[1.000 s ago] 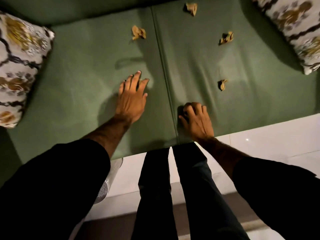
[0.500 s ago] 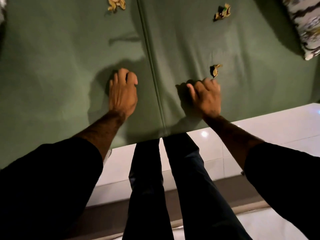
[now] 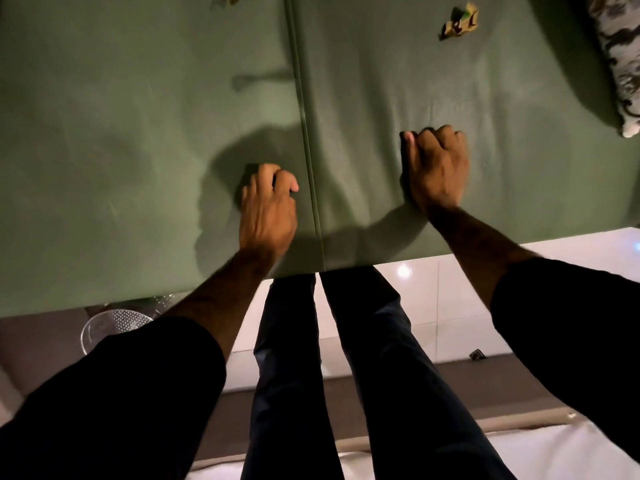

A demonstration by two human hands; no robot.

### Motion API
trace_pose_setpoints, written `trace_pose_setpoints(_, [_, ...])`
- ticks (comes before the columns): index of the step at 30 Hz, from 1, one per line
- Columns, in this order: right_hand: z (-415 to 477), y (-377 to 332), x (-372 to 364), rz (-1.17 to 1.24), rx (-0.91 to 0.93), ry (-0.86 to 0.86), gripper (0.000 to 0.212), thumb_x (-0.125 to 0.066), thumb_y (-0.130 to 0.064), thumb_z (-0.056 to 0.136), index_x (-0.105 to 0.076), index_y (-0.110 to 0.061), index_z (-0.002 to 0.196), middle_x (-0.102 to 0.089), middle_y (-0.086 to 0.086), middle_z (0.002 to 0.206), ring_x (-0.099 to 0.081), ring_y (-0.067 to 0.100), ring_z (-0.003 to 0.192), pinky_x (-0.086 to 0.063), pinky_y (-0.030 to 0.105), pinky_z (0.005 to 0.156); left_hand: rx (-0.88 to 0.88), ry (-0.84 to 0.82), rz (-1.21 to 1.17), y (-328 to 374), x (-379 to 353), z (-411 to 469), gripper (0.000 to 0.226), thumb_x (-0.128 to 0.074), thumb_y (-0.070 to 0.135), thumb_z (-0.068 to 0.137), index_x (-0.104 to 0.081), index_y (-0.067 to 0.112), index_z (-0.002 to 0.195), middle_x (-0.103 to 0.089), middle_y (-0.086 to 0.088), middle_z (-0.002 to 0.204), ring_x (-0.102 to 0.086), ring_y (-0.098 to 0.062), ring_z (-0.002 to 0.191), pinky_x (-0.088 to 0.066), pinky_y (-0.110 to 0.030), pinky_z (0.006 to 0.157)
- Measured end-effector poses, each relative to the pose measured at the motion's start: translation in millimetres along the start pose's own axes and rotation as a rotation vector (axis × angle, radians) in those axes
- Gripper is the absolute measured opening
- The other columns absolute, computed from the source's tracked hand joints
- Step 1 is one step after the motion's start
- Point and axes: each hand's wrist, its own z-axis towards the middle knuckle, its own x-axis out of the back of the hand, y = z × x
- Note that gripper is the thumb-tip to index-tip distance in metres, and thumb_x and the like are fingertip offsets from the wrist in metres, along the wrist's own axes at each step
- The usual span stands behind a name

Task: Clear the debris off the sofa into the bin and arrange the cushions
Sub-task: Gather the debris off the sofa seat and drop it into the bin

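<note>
Both grips, left hand (image 3: 268, 206) and right hand (image 3: 437, 168), curled shut, contents unseen; crumpled wrapper (image 3: 460, 20) beyond right grip uncollected, cushion (image 3: 620, 60) unarranged.

The person wears a black long-sleeved top, its loose plain fabric sleeves (image 3: 114, 393) pushed up so that both forearms are bare below the elbow. The two bare hands, left (image 3: 268, 206) and right (image 3: 437, 168), carry no rings or watch. Dark navy trousers (image 3: 381, 375) of smooth, faintly creased cloth cover both legs.

Left hand (image 3: 268, 209) curled, right hand (image 3: 437, 168) fisted; both forearms extended forward.
</note>
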Motion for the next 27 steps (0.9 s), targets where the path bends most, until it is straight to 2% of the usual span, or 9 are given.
trace_pose_setpoints(3, [6.8, 2.1, 3.8, -0.023, 0.044, -0.072, 0.046, -0.051, -0.038, 0.104, -0.060, -0.006, 0.073, -0.057, 0.015, 0.073, -0.053, 0.032, 0.070, -0.027, 0.030, 0.059, 0.036, -0.009, -0.039, 4.4, -2.6, -15.8, 0.026, -0.059, -0.001, 0.071, -0.061, 0.012, 0.094, -0.058, -0.018, 0.105, -0.055, -0.037, 0.089, -0.040, -0.046, 0.079])
trace_pose_setpoints(8, [-15.3, -26.9, 10.5, 0.028, 0.160, -0.196, 0.037, -0.055, -0.031, 0.103, -0.063, -0.008, 0.076, -0.061, 0.017, 0.075, -0.060, 0.037, 0.066, -0.045, 0.038, 0.055, 0.081, -0.010, -0.123, 0.9, -4.4, -57.4, 0.031, -0.062, -0.010, 0.066, -0.062, 0.007, 0.092, -0.059, -0.021, 0.101, -0.059, -0.040, 0.087, -0.045, -0.047, 0.074])
trace_pose_setpoints(11, [-54.0, -81.0, 8.3, 0.068, 0.259, -0.245, 0.030, -0.066, -0.023, 0.098, -0.066, -0.007, 0.073, -0.061, 0.019, 0.070, -0.062, 0.039, 0.058, -0.048, 0.038, 0.048, 0.212, 0.020, -0.242, -11.4, 7.4, -90.8, 0.033, -0.059, -0.012, 0.064, -0.062, 0.004, 0.092, -0.058, -0.024, 0.104, -0.059, -0.041, 0.088, -0.049, -0.048, 0.076])
trace_pose_setpoints(14, [-100.0, -149.1, -1.7, 0.165, 0.391, -0.254, 0.029, -0.076, -0.015, 0.090, -0.064, -0.008, 0.064, -0.060, 0.018, 0.063, -0.062, 0.037, 0.050, -0.048, 0.037, 0.039, 0.376, 0.054, -0.306, -40.2, 16.5, -132.5, 0.032, -0.055, -0.010, 0.070, -0.062, 0.007, 0.096, -0.058, -0.021, 0.110, -0.058, -0.039, 0.095, -0.050, -0.047, 0.086])
trace_pose_setpoints(18, [-175.4, -251.0, -26.4, 0.302, 0.551, -0.294, 0.037, -0.062, -0.032, 0.094, -0.061, -0.012, 0.063, -0.061, 0.013, 0.064, -0.063, 0.035, 0.050, -0.046, 0.033, 0.036, 0.522, 0.115, -0.282, -109.2, 22.2, -201.6, 0.031, -0.056, -0.008, 0.073, -0.064, 0.008, 0.098, -0.059, -0.014, 0.112, -0.055, -0.029, 0.112, -0.045, -0.038, 0.100])
trace_pose_setpoints(20, [-219.1, -302.6, -41.4, 0.368, 0.638, -0.330, 0.032, -0.075, -0.027, 0.090, -0.063, -0.012, 0.064, -0.062, 0.012, 0.065, -0.064, 0.034, 0.051, -0.046, 0.033, 0.035, 0.628, 0.225, -0.300, -149.6, 29.0, -234.4, 0.030, -0.053, -0.011, 0.071, -0.065, 0.005, 0.094, -0.059, -0.015, 0.104, -0.054, -0.027, 0.103, -0.044, -0.033, 0.094])
trace_pose_setpoints(22, [-262.4, -347.4, -57.3, 0.431, 0.680, -0.372, 0.028, -0.084, -0.020, 0.084, -0.064, -0.012, 0.066, -0.062, 0.011, 0.066, -0.063, 0.034, 0.052, -0.044, 0.034, 0.035, 0.742, 0.290, -0.328, -190.6, 36.3, -266.0, 0.028, -0.048, -0.014, 0.075, -0.063, 0.003, 0.091, -0.056, -0.017, 0.100, -0.053, -0.032, 0.094, -0.041, -0.037, 0.086])
trace_pose_setpoints(25, [-319.6, -397.8, -85.4, 0.481, 0.661, -0.455, 0.022, -0.081, -0.023, 0.086, -0.067, -0.014, 0.072, -0.065, 0.009, 0.072, -0.064, 0.035, 0.057, -0.045, 0.032, 0.040, 0.817, 0.355, -0.320, -250.8, 38.8, -304.1, 0.023, -0.047, -0.015, 0.083, -0.059, 0.002, 0.092, -0.053, -0.019, 0.099, -0.050, -0.030, 0.086, -0.039, -0.038, 0.076])
trace_pose_setpoints(27, [-348.3, -421.6, -105.8, 0.476, 0.656, -0.539, 0.023, -0.077, -0.026, 0.090, -0.066, -0.016, 0.073, -0.067, 0.007, 0.075, -0.066, 0.032, 0.063, -0.044, 0.029, 0.044, 0.852, 0.315, -0.293, -287.6, 37.4, -319.0, 0.019, -0.046, -0.007, 0.087, -0.059, 0.003, 0.097, -0.051, -0.007, 0.099, -0.051, -0.025, 0.086, -0.037, -0.031, 0.072])
